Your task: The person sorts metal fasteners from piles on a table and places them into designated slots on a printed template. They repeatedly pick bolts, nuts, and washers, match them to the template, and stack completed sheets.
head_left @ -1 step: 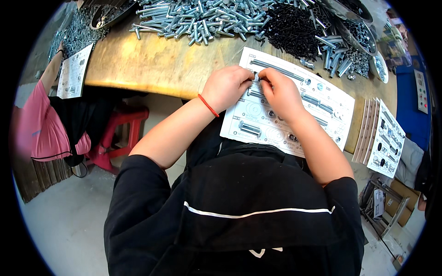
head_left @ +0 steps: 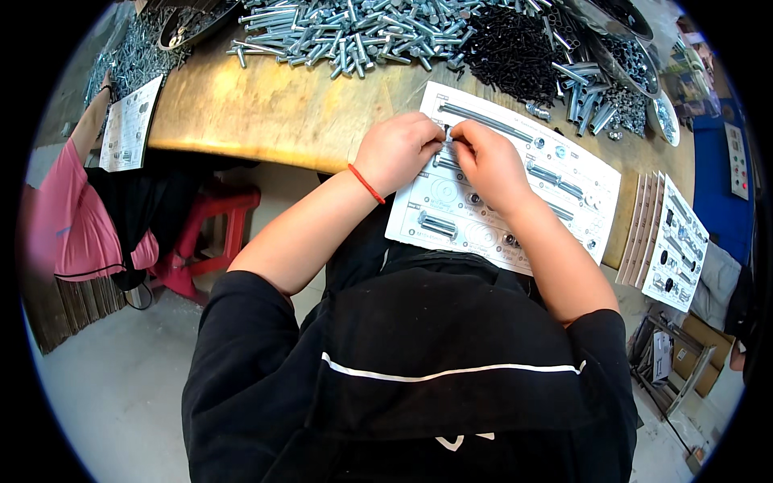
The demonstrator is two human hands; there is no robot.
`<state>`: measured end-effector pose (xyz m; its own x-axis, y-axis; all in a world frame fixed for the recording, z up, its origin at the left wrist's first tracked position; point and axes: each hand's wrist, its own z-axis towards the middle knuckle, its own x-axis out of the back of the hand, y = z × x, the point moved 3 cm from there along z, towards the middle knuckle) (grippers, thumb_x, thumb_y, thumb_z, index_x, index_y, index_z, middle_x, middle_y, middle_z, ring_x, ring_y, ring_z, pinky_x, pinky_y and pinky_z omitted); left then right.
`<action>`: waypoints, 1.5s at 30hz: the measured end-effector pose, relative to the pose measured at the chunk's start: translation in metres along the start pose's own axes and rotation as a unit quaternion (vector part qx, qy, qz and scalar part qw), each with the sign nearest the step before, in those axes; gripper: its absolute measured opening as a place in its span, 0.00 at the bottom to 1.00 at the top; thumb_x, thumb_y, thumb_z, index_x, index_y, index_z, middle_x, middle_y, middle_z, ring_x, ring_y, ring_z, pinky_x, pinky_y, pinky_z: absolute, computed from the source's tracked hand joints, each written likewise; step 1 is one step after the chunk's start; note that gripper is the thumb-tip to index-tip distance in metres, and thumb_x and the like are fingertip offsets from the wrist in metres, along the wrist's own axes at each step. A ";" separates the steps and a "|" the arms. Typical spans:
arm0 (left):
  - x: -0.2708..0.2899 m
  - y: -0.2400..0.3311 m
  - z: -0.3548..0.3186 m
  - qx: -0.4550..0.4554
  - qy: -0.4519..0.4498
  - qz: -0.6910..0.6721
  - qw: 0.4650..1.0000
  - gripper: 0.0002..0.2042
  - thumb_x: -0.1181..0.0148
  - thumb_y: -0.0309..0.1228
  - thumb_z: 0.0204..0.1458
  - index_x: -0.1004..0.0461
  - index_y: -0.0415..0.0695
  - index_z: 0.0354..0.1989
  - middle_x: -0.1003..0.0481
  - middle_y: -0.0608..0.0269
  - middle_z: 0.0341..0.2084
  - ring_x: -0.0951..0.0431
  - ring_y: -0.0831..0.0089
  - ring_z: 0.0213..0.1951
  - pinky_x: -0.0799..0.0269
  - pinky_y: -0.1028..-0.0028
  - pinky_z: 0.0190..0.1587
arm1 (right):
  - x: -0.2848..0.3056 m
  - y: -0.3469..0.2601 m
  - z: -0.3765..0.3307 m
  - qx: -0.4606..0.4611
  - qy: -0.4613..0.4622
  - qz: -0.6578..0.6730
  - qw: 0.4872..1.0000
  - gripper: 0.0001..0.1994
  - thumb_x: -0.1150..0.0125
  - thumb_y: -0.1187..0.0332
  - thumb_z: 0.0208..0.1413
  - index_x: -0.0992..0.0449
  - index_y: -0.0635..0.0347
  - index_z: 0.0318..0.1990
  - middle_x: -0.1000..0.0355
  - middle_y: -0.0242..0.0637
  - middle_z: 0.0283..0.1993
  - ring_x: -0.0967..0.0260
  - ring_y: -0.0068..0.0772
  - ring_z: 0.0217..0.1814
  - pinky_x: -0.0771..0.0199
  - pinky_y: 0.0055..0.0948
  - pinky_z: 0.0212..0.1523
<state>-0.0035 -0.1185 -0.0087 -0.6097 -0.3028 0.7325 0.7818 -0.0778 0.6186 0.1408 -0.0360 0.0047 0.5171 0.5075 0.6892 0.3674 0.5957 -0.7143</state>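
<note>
My left hand [head_left: 398,151] and my right hand [head_left: 491,161] meet over a printed card [head_left: 417,208], with the fingertips of both closed in a pinch. Between them shows a small dark piece of hardware [head_left: 448,130], mostly hidden by the fingers, its exact kind too small to tell. The card lies tilted at the table's front edge and carries rows of bolts, nuts and washers over printed outlines. Long bolts [head_left: 491,121] run along its top row. A group of shorter bolts [head_left: 436,225] lies at its lower left.
Piles of silver bolts [head_left: 354,36] and black screws [head_left: 509,56] cover the back of the wooden table [head_left: 241,105]. Metal sleeves [head_left: 592,109] and bowls of small parts stand at the right, beside a stack of cards [head_left: 680,241]. A co-worker's pink sleeve [head_left: 76,213] is at the left.
</note>
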 end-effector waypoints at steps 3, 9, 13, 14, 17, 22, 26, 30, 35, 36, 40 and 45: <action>-0.003 -0.004 0.001 -0.001 0.006 -0.021 1.000 0.07 0.34 0.25 0.45 0.22 0.43 0.34 0.26 0.60 0.29 0.24 0.61 0.33 0.27 0.67 0.35 | -0.008 0.003 0.001 0.060 0.005 -0.075 0.995 0.04 0.40 0.71 0.51 0.22 0.55 0.35 0.28 0.35 0.34 0.28 0.44 0.36 0.27 0.40 0.36; 0.009 -0.016 0.003 0.084 -0.001 -0.070 0.994 0.10 0.31 0.25 0.43 0.21 0.43 0.35 0.28 0.62 0.28 0.26 0.68 0.30 0.29 0.72 0.33 | -0.001 -0.001 0.006 0.016 0.000 -0.054 0.998 0.04 0.38 0.69 0.51 0.21 0.53 0.35 0.28 0.35 0.34 0.27 0.42 0.37 0.26 0.38 0.36; 0.026 -0.013 0.040 0.048 0.013 0.018 0.999 0.10 0.33 0.31 0.46 0.20 0.45 0.38 0.25 0.60 0.31 0.23 0.67 0.32 0.26 0.70 0.37 | 0.030 0.032 0.027 0.000 0.054 -0.106 0.993 0.07 0.39 0.69 0.52 0.20 0.51 0.39 0.27 0.34 0.37 0.26 0.39 0.37 0.26 0.36 0.37; 0.026 -0.009 0.053 0.018 0.019 0.055 0.998 0.10 0.34 0.33 0.47 0.20 0.45 0.38 0.25 0.60 0.31 0.22 0.66 0.33 0.25 0.69 0.38 | 0.039 0.041 0.034 -0.018 0.059 -0.164 0.985 0.07 0.41 0.69 0.53 0.19 0.51 0.39 0.27 0.35 0.38 0.26 0.39 0.40 0.26 0.38 0.39; 0.005 -0.007 0.092 0.040 -0.013 0.147 0.988 0.11 0.38 0.38 0.50 0.19 0.47 0.39 0.22 0.59 0.35 0.20 0.61 0.37 0.25 0.65 0.42 | 0.044 0.053 0.059 -0.018 0.067 -0.232 0.970 0.08 0.43 0.69 0.55 0.20 0.50 0.41 0.27 0.35 0.40 0.26 0.40 0.44 0.26 0.39 0.42; -0.025 -0.007 0.126 0.117 -0.130 0.240 0.955 0.10 0.45 0.29 0.52 0.18 0.44 0.36 0.19 0.54 0.37 0.19 0.57 0.40 0.22 0.62 0.40 | 0.036 0.064 0.077 -0.023 0.039 -0.282 0.958 0.09 0.43 0.68 0.55 0.21 0.49 0.42 0.27 0.34 0.42 0.26 0.43 0.45 0.25 0.41 0.43; -0.029 -0.006 0.127 0.114 -0.146 0.243 0.952 0.11 0.48 0.25 0.52 0.18 0.43 0.35 0.19 0.52 0.37 0.18 0.56 0.40 0.21 0.62 0.40 | 0.038 0.074 0.073 -0.048 0.045 -0.253 0.965 0.07 0.43 0.68 0.55 0.22 0.50 0.40 0.26 0.35 0.42 0.26 0.43 0.45 0.25 0.41 0.43; -0.027 -0.005 0.129 0.129 -0.161 0.241 0.948 0.09 0.46 0.26 0.50 0.20 0.43 0.36 0.20 0.50 0.35 0.19 0.53 0.40 0.22 0.59 0.41 | 0.039 0.074 0.069 -0.050 0.037 -0.244 0.968 0.07 0.42 0.67 0.55 0.23 0.49 0.41 0.26 0.35 0.42 0.26 0.43 0.44 0.25 0.40 0.42; -0.015 -0.010 0.126 0.110 -0.041 0.139 0.983 0.10 0.41 0.34 0.47 0.19 0.45 0.35 0.20 0.53 0.32 0.20 0.55 0.36 0.24 0.62 0.43 | 0.040 0.073 0.067 -0.034 0.049 -0.250 0.966 0.08 0.41 0.66 0.55 0.22 0.47 0.42 0.26 0.34 0.42 0.26 0.42 0.44 0.25 0.40 0.42; -0.006 -0.009 0.122 0.092 -0.006 0.110 0.990 0.10 0.41 0.34 0.48 0.18 0.44 0.36 0.20 0.54 0.31 0.20 0.55 0.36 0.24 0.63 0.43 | 0.039 0.073 0.066 -0.031 0.058 -0.249 0.966 0.09 0.41 0.65 0.55 0.22 0.47 0.42 0.26 0.33 0.42 0.26 0.42 0.44 0.25 0.40 0.42; 0.022 -0.012 0.093 0.096 0.040 0.006 0.995 0.10 0.39 0.34 0.52 0.19 0.42 0.36 0.19 0.56 0.30 0.20 0.63 0.33 0.25 0.69 0.39 | 0.039 0.071 0.069 -0.042 0.040 -0.264 0.963 0.09 0.42 0.64 0.55 0.21 0.46 0.43 0.25 0.33 0.42 0.25 0.42 0.43 0.25 0.40 0.42; 0.031 -0.007 0.054 0.185 0.024 -0.131 0.974 0.08 0.36 0.29 0.51 0.20 0.38 0.37 0.20 0.63 0.27 0.22 0.78 0.31 0.26 0.78 0.36 | 0.042 0.069 0.077 -0.037 0.008 -0.277 0.960 0.09 0.42 0.64 0.54 0.19 0.45 0.41 0.22 0.34 0.39 0.24 0.41 0.43 0.24 0.40 0.41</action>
<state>-0.0348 -0.0762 0.0244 -0.7681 -0.3630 0.5276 0.4948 0.1866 0.8487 0.1280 0.0746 -0.0059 0.2389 0.1154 0.9642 0.6436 0.7247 -0.2462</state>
